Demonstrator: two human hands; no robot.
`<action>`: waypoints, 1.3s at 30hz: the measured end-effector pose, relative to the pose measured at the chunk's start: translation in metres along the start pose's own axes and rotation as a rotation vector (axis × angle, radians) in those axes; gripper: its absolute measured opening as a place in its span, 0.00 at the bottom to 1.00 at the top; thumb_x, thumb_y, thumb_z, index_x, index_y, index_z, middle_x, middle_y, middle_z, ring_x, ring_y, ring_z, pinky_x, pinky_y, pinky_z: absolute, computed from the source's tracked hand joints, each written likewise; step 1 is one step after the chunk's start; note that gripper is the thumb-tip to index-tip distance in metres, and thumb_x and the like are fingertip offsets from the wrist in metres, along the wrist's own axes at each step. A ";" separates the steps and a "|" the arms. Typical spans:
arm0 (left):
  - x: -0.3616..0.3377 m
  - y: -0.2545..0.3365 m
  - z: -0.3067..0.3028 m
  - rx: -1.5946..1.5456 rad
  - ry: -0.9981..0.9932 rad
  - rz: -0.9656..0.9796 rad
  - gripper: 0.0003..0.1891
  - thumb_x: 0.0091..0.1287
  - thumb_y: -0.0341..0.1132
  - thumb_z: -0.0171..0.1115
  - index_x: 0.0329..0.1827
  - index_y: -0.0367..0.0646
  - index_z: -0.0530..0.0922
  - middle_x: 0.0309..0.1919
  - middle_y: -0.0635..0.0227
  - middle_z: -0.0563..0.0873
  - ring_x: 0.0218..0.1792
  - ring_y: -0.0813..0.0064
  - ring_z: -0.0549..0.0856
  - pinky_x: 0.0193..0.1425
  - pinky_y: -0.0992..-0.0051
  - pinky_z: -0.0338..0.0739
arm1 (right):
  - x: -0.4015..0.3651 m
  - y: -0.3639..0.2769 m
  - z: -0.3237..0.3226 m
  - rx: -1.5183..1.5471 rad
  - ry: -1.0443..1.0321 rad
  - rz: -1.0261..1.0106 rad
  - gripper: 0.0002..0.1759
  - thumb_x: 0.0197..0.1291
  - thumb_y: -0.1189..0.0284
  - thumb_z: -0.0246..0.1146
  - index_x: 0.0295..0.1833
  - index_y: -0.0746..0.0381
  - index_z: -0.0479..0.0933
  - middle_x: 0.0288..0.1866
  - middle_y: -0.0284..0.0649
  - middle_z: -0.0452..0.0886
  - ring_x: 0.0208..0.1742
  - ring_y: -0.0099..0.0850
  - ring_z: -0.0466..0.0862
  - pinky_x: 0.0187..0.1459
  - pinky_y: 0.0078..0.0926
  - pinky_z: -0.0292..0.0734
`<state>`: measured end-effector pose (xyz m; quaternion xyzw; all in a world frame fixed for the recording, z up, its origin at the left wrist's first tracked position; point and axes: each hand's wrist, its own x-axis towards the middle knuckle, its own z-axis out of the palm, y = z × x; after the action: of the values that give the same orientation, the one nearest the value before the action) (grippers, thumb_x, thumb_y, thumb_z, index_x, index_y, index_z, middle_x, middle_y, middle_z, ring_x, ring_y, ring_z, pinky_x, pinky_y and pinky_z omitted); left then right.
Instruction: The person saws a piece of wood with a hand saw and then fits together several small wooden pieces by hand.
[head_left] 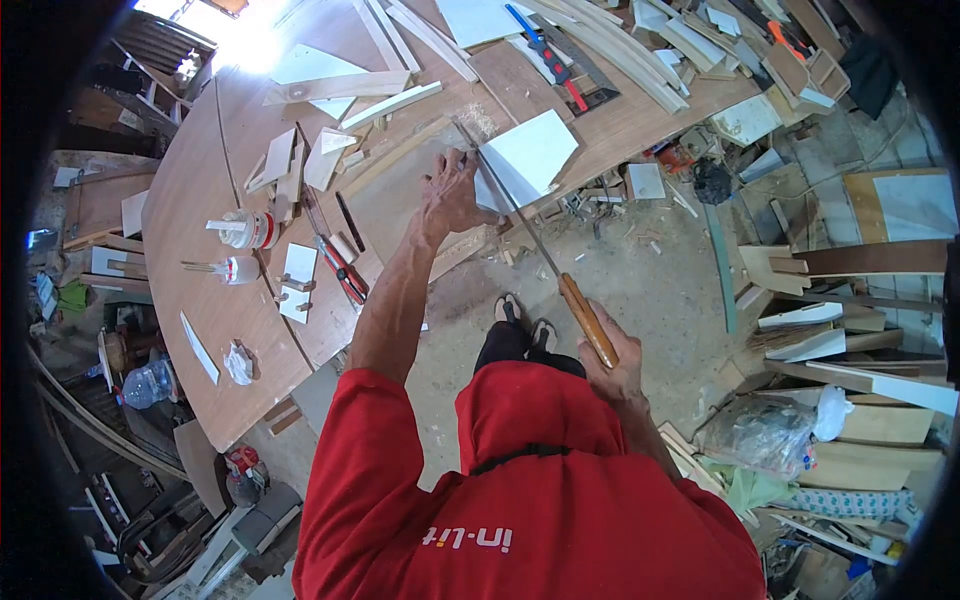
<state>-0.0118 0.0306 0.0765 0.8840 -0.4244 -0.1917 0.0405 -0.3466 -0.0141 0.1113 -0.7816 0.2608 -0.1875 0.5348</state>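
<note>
My right hand is wrapped round the wooden handle of a handsaw. Its long narrow blade runs up and left across a white-faced board at the table's edge. On the left side of the blade, my left hand grips the board, thumb by the near edge and fingers bent over the top. Sawdust lies by the blade's far end. Whether the teeth are in a cut cannot be made out.
The wooden table carries white and bare wood strips, a red-and-blue level, a metal square, a red cutter and glue containers. Offcuts litter the floor. Boards stack at right.
</note>
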 end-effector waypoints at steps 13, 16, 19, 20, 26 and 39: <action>0.001 -0.001 0.002 0.006 -0.017 -0.018 0.64 0.35 0.57 0.83 0.76 0.38 0.60 0.65 0.52 0.66 0.68 0.47 0.66 0.62 0.39 0.69 | 0.009 -0.011 -0.010 0.015 -0.084 0.134 0.31 0.55 0.81 0.61 0.68 0.65 0.71 0.53 0.53 0.84 0.52 0.35 0.87 0.52 0.28 0.79; 0.005 -0.005 0.007 0.005 0.003 -0.004 0.66 0.33 0.60 0.82 0.76 0.38 0.60 0.65 0.48 0.66 0.69 0.44 0.64 0.63 0.37 0.68 | 0.007 -0.015 -0.014 -0.004 -0.085 0.169 0.31 0.55 0.81 0.61 0.68 0.65 0.71 0.53 0.52 0.84 0.51 0.35 0.87 0.52 0.27 0.78; 0.004 -0.007 0.007 0.005 -0.007 0.014 0.65 0.34 0.60 0.82 0.76 0.38 0.60 0.65 0.48 0.66 0.69 0.45 0.64 0.63 0.36 0.68 | 0.022 -0.027 -0.011 -0.047 -0.094 0.178 0.31 0.56 0.81 0.62 0.68 0.65 0.71 0.53 0.51 0.84 0.52 0.35 0.86 0.53 0.27 0.78; 0.004 -0.006 0.006 0.002 -0.004 0.013 0.65 0.34 0.59 0.82 0.76 0.39 0.60 0.65 0.48 0.66 0.69 0.45 0.64 0.63 0.36 0.68 | 0.024 -0.030 -0.010 -0.023 -0.086 0.203 0.30 0.56 0.81 0.61 0.68 0.66 0.72 0.53 0.50 0.84 0.52 0.33 0.86 0.53 0.26 0.78; 0.000 -0.005 0.002 -0.032 -0.014 0.012 0.64 0.34 0.58 0.82 0.76 0.40 0.59 0.66 0.48 0.65 0.70 0.45 0.63 0.64 0.35 0.67 | 0.013 -0.019 -0.010 0.000 -0.011 0.149 0.30 0.58 0.80 0.62 0.68 0.64 0.71 0.53 0.53 0.84 0.49 0.35 0.88 0.49 0.27 0.79; 0.002 -0.003 0.003 0.030 -0.008 0.003 0.63 0.37 0.55 0.83 0.76 0.38 0.58 0.64 0.51 0.67 0.67 0.47 0.67 0.61 0.38 0.69 | -0.005 -0.011 -0.010 0.040 -0.007 0.112 0.29 0.56 0.82 0.62 0.67 0.67 0.73 0.55 0.51 0.84 0.52 0.31 0.86 0.53 0.25 0.78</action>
<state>-0.0096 0.0310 0.0722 0.8831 -0.4288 -0.1885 0.0258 -0.3538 -0.0151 0.1251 -0.7557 0.2984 -0.1595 0.5608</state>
